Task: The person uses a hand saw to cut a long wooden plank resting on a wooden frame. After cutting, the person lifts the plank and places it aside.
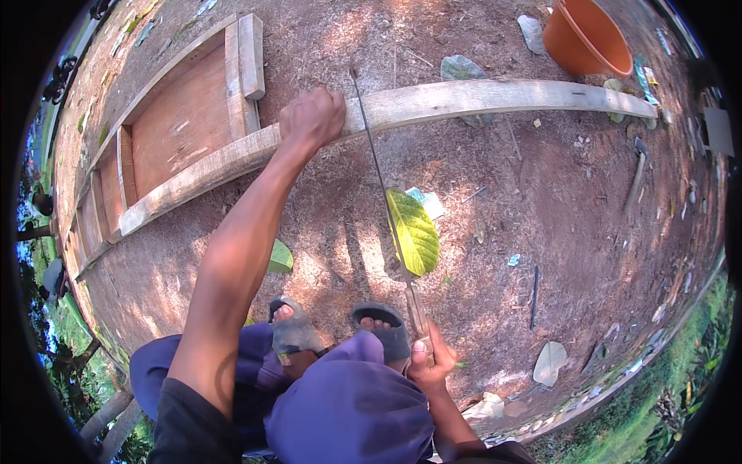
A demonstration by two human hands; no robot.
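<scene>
A long pale wooden plank runs across the upper part of the view. My left hand is closed over it, just left of where a handsaw crosses. The saw's thin dark blade shows edge-on, lying across the plank with its tip past the far edge. At the near end, my right hand is wrapped around the saw's handle, close to my right knee. Whether the teeth have cut into the wood cannot be made out.
The plank's left part rests along a wooden frame with a brown panel. An orange bucket stands at the far right, and a hammer-like tool lies below it. A yellow-green leaf lies under the blade. My sandaled feet are nearby.
</scene>
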